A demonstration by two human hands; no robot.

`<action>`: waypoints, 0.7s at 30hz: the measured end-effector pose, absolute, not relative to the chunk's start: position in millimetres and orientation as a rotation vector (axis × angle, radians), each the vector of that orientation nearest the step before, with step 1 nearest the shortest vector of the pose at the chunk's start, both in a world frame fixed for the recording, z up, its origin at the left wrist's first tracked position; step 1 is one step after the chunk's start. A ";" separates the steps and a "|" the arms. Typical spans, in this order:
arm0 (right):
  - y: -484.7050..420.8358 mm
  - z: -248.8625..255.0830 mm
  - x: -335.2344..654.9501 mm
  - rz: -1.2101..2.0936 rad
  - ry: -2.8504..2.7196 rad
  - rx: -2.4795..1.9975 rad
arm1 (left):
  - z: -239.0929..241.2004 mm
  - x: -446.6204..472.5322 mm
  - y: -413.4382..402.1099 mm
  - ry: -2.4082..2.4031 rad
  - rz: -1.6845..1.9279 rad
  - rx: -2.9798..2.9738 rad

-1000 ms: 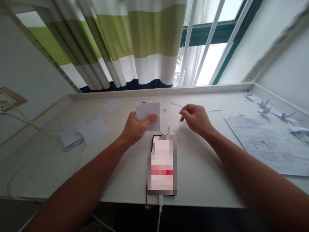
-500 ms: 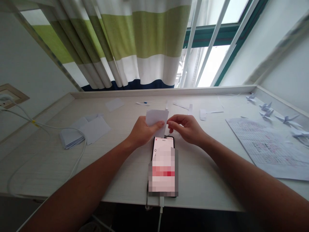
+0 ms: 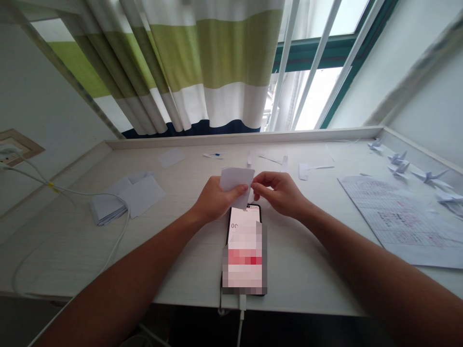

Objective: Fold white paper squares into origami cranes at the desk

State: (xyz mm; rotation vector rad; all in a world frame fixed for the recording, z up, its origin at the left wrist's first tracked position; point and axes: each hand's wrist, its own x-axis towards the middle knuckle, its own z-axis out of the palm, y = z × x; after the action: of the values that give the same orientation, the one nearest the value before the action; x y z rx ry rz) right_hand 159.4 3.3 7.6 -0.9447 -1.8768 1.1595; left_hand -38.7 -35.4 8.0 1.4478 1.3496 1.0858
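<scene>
My left hand is closed around a small white sheet of paper, thumb across its front and fingers hidden behind. The paper is held up above the desk, just past the top end of a phone. My right hand is closed in a pinch at the paper's right edge, thumb and forefinger together. Lying flat beneath my wrists, the phone has a lit, partly blurred screen and a white cable plugged into its near end.
A stack of white paper lies at left beside a white cord. Paper scraps are strewn along the back. To the right are a printed sheet and several folded paper cranes. A curtain hangs behind the white desk.
The paper has shifted slightly to the right and toward me, and its right edge now meets my right fingertips. Both hands otherwise stay nearly in place.
</scene>
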 end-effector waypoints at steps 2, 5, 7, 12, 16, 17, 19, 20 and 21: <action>3.0 8.0 159.0 1.162 -1.875 -0.941 | 7.1 -39.2 -35.1 1.335 1.079 1.443; 2.9 8.4 158.7 1.154 -1.883 -0.940 | 4.8 -40.3 -34.0 1.323 1.073 1.445; 2.8 8.4 158.5 1.135 -1.897 -0.944 | 3.3 -40.6 -33.3 1.330 1.077 1.444; 3.3 6.5 157.9 1.070 -1.928 -0.989 | 1.1 -40.0 -32.5 1.340 1.055 1.451; 10.1 3.7 162.5 0.968 -1.958 -1.070 | 3.0 -41.2 -32.5 1.370 1.053 1.454; 12.6 3.7 164.7 0.935 -1.945 -1.100 | 4.2 -42.1 -32.3 1.386 1.065 1.452; 16.6 5.3 168.7 0.897 -1.871 -1.125 | 6.9 -44.0 -31.9 1.407 1.092 1.454; 17.4 6.8 170.0 0.892 -1.830 -1.108 | 8.1 -44.7 -31.7 1.408 1.096 1.455; 17.3 8.5 170.4 0.904 -1.804 -1.072 | 9.0 -45.2 -31.5 1.405 1.090 1.452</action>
State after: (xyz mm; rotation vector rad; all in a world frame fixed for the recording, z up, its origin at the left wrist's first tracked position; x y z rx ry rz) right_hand 170.4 17.3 8.5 -1.0722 -1.8036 0.9039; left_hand -45.2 -31.5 9.0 1.4520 1.4051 1.0897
